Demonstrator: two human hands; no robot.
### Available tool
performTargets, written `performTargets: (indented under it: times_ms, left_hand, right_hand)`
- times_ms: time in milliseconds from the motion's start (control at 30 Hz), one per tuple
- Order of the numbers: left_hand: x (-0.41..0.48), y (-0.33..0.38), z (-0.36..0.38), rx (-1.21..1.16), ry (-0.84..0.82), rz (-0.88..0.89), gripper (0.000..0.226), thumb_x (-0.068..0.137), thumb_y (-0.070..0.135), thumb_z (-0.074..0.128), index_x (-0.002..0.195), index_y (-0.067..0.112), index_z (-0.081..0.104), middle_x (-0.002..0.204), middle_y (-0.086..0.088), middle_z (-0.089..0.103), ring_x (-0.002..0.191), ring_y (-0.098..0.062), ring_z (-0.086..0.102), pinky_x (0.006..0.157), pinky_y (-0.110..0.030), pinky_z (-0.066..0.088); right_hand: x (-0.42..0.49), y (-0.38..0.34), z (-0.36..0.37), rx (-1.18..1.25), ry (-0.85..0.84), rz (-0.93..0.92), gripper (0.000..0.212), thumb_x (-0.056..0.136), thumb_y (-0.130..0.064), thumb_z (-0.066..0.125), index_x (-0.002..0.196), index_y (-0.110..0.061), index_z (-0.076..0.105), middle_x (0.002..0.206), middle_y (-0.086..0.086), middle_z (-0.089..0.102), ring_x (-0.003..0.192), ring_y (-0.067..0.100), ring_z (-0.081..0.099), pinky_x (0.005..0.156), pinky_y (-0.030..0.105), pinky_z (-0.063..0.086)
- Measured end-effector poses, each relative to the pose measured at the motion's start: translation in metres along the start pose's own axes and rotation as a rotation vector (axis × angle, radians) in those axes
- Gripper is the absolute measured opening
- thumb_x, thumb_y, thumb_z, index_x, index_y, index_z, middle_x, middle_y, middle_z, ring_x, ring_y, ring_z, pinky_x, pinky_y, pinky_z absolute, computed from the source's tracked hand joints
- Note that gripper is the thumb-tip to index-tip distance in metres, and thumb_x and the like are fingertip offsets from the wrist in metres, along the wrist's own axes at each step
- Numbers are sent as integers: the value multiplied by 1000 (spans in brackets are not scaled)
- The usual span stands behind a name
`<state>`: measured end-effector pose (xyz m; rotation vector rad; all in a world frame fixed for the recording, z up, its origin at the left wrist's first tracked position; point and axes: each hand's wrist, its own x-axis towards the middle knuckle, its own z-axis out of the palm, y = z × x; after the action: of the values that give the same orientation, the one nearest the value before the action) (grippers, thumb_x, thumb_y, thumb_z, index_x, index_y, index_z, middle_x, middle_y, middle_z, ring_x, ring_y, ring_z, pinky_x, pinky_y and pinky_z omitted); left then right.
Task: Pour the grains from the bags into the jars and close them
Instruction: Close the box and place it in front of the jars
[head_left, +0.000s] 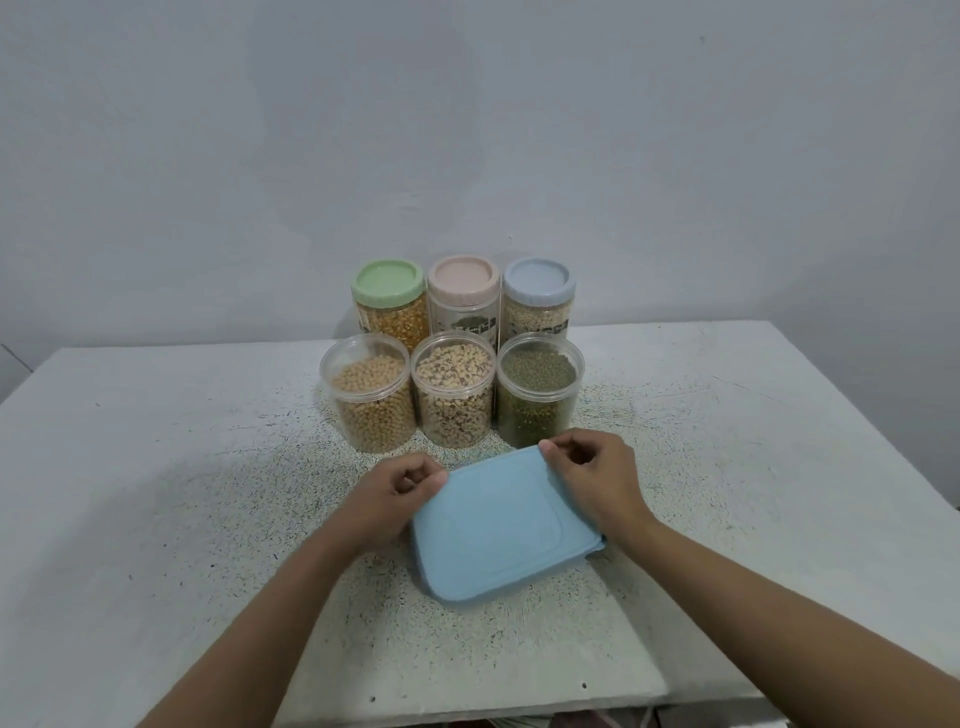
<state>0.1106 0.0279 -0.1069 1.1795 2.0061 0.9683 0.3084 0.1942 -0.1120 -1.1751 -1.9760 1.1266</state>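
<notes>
A light blue square lid (493, 525) lies near the table's front, tilted up at its far edge. My left hand (395, 493) pinches its far left corner; my right hand (592, 478) pinches its far right corner. Behind it stand three open clear jars: soybeans (371, 400), black-eyed peas (453, 397) and green mung beans (537, 392). In the back row are three closed jars with a green lid (388, 278), a pink lid (464, 275) and a blue lid (539, 278). No bags are in view.
The jars stand in two rows on a white speckled table (156, 493) against a plain wall. The table's front edge (467, 706) runs just below my forearms, and its right edge slopes away at the far right.
</notes>
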Motion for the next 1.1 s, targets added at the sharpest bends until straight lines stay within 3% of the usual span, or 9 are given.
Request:
performTargets:
  times_ms: [67,167,267,333,500,633,767,900,1100]
  left_hand:
    - [1,8,-13,79,-135,-57,21,99,38,62,92,21,72,90,-1,69,76,-8,59,67,-24,47]
    - [1,22,-9,-31,-243,-162,26,101,37,59,100,12,66,81,-8,69,61,-17,66,54,-30,56]
    - [2,30,9,-144,-284,-201,28,102,35,59,103,7,59,81,-19,73,61,-27,68,58,-36,58]
    - [4,33,24,-225,-310,-214,27,101,35,60,102,8,58,82,-14,73,63,-28,68,61,-37,60]
    - [12,50,65,-462,-279,-295,28,100,32,62,110,7,54,102,-18,66,66,-27,70,67,-39,62]
    - [23,72,98,-666,-211,-335,29,101,28,61,114,4,51,114,-26,59,71,-26,69,66,-33,61]
    - [35,98,126,-826,-135,-387,25,102,24,59,119,7,50,108,-19,60,79,-29,71,70,-34,62]
    - [50,115,143,-964,-47,-413,26,102,20,59,121,7,49,115,-20,62,90,-32,74,75,-36,62]
    - [69,122,146,-886,4,-386,43,101,11,60,142,8,47,122,-14,66,94,-24,77,83,-33,62]
  right_hand:
    - [2,5,-9,-44,30,16,28,81,-45,82,65,-24,72,65,-14,70,66,4,65,62,22,49]
    - [5,11,-22,-155,-8,108,60,77,-65,76,50,-17,54,48,-8,55,50,9,52,54,30,39]
    - [7,16,-35,-232,-59,192,61,81,-70,68,51,-21,46,47,-9,47,51,11,48,55,29,35]
    - [10,18,-47,-222,-61,256,56,81,-68,69,56,-19,55,56,-7,57,59,13,56,59,29,39]
    - [12,30,-77,40,98,330,20,79,-33,81,86,-17,73,90,0,72,90,20,65,73,33,49]
    - [6,48,-82,-72,232,233,55,77,-42,85,121,-26,56,119,0,54,110,22,56,89,44,54]
    - [7,55,-81,-125,239,169,83,77,-44,85,144,-23,40,134,2,41,124,22,47,100,46,49]
    - [33,55,-83,-112,197,124,80,83,-41,81,148,-19,40,140,5,45,119,18,47,98,39,47]
    - [80,55,-91,-90,127,112,73,87,-45,77,147,-21,43,145,4,50,125,23,50,102,48,48]
